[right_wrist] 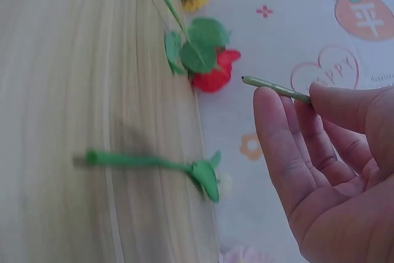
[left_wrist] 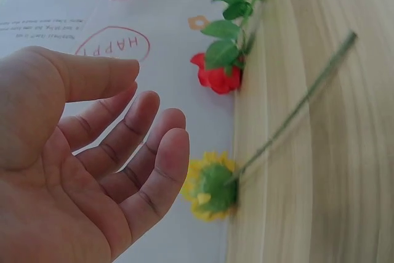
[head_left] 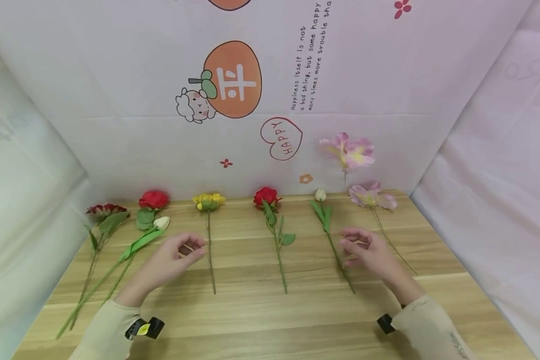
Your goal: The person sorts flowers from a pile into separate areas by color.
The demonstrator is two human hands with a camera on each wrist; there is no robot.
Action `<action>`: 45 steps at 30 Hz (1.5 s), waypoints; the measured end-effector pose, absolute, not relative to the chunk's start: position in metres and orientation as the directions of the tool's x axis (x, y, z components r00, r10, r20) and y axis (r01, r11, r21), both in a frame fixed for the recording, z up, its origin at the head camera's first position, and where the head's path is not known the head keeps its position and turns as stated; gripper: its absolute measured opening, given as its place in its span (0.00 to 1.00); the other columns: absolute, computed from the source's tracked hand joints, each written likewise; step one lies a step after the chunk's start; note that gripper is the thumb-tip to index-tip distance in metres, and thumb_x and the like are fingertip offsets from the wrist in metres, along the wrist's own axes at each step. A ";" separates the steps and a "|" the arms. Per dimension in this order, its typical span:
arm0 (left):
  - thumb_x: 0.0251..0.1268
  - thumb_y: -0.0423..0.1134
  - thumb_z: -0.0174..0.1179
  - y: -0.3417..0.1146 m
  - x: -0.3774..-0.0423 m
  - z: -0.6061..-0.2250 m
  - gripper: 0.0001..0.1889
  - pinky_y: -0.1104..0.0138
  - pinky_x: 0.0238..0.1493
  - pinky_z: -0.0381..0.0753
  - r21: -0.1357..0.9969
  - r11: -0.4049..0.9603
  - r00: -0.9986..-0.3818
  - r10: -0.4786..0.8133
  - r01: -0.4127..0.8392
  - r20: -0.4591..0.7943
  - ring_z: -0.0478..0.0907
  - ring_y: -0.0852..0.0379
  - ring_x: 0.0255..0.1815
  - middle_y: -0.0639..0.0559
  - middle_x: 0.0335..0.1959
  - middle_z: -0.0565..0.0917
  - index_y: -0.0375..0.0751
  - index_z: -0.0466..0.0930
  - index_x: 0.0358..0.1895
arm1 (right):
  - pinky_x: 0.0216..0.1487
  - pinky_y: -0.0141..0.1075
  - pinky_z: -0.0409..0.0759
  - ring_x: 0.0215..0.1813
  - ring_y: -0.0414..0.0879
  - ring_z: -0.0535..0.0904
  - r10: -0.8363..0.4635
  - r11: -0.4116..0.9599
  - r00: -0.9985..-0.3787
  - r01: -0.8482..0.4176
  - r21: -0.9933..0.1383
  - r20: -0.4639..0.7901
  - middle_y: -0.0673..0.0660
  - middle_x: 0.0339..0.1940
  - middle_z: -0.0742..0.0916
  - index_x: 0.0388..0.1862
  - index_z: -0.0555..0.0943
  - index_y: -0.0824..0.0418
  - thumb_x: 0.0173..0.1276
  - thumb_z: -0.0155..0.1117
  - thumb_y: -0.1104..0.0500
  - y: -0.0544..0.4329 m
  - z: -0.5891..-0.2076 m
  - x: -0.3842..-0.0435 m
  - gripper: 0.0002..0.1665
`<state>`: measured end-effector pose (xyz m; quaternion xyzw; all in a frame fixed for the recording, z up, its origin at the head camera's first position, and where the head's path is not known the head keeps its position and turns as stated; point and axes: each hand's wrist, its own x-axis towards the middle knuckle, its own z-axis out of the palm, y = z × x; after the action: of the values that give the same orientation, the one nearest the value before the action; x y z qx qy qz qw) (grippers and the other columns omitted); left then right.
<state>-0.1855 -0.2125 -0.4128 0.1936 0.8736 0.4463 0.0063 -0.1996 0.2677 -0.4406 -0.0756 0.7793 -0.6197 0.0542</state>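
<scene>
Seven flowers rest on the wood-grain table, heads toward the far white cloth. One more, a pink flower, is raised on the right in your right hand, its thin green stem pinched near its end between thumb and fingers. Your left hand holds nothing, fingers loosely bent and parted near the yellow flower. A light pinch should suit so slender a stem, with the blossom held clear of the white tulip. The raised petals are broad and ruffled, probably easily creased; the tulip is a smooth, closed bud.
</scene>
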 end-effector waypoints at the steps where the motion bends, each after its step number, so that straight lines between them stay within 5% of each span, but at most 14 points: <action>1: 0.73 0.38 0.63 -0.215 -0.184 -0.413 0.08 0.66 0.41 0.84 0.779 0.536 -0.928 0.340 0.325 0.153 0.81 0.54 0.42 0.49 0.41 0.85 0.38 0.81 0.47 | 0.43 0.49 0.88 0.45 0.54 0.85 -0.177 0.223 -0.984 -0.051 -0.973 0.011 0.66 0.49 0.82 0.65 0.71 0.74 0.76 0.64 0.58 0.272 -0.440 -0.199 0.28; 12: 0.74 0.39 0.63 -0.254 -0.170 -0.413 0.11 0.65 0.39 0.85 0.636 0.694 -0.941 0.233 0.337 0.243 0.83 0.52 0.42 0.49 0.42 0.84 0.38 0.80 0.52 | 0.44 0.45 0.88 0.44 0.49 0.84 -0.113 0.267 -0.994 -0.037 -0.963 0.007 0.60 0.49 0.83 0.64 0.74 0.70 0.75 0.65 0.55 0.320 -0.444 -0.200 0.26; 20: 0.71 0.35 0.65 -0.282 -0.160 -0.421 0.19 0.42 0.45 0.84 0.515 0.786 -0.931 0.211 0.342 0.297 0.79 0.30 0.54 0.31 0.57 0.80 0.31 0.78 0.60 | 0.44 0.45 0.88 0.46 0.49 0.84 -0.098 0.317 -0.995 -0.003 -0.948 -0.030 0.53 0.45 0.83 0.65 0.72 0.72 0.76 0.64 0.55 0.352 -0.446 -0.205 0.28; 24: 0.69 0.36 0.66 -0.291 -0.156 -0.427 0.21 0.40 0.44 0.83 0.467 0.817 -0.926 0.202 0.339 0.318 0.79 0.31 0.53 0.30 0.58 0.80 0.32 0.78 0.62 | 0.44 0.46 0.88 0.45 0.49 0.83 -0.085 0.318 -0.996 0.000 -0.948 -0.029 0.51 0.44 0.83 0.64 0.72 0.73 0.76 0.64 0.57 0.362 -0.446 -0.210 0.26; 32: 0.67 0.35 0.68 -0.304 -0.155 -0.435 0.21 0.33 0.53 0.75 0.450 0.833 -0.929 0.184 0.321 0.320 0.76 0.26 0.57 0.27 0.58 0.80 0.31 0.79 0.60 | 0.44 0.44 0.88 0.43 0.51 0.83 -0.070 0.344 -0.997 0.017 -0.939 -0.044 0.57 0.44 0.82 0.65 0.70 0.75 0.77 0.63 0.58 0.374 -0.447 -0.213 0.28; 40: 0.70 0.38 0.66 -0.319 -0.157 -0.436 0.20 0.33 0.51 0.76 0.411 0.869 -0.948 0.177 0.277 0.263 0.79 0.26 0.50 0.25 0.57 0.79 0.29 0.79 0.59 | 0.46 0.43 0.88 0.47 0.51 0.83 -0.060 0.339 -0.994 0.068 -0.938 -0.093 0.59 0.48 0.83 0.68 0.68 0.75 0.76 0.65 0.53 0.385 -0.452 -0.218 0.34; 45: 0.72 0.41 0.64 -0.324 -0.158 -0.437 0.21 0.32 0.53 0.74 0.399 0.887 -0.966 0.161 0.232 0.204 0.74 0.23 0.57 0.24 0.58 0.78 0.28 0.79 0.59 | 0.47 0.42 0.88 0.48 0.51 0.82 -0.057 0.340 -0.991 0.095 -0.935 -0.121 0.60 0.50 0.83 0.69 0.67 0.75 0.76 0.65 0.52 0.391 -0.454 -0.221 0.35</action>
<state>-0.1581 -0.3242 -0.4371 0.1017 0.9679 0.2146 -0.0827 -0.2208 0.3910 -0.4536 0.0118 0.8160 -0.5742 0.0661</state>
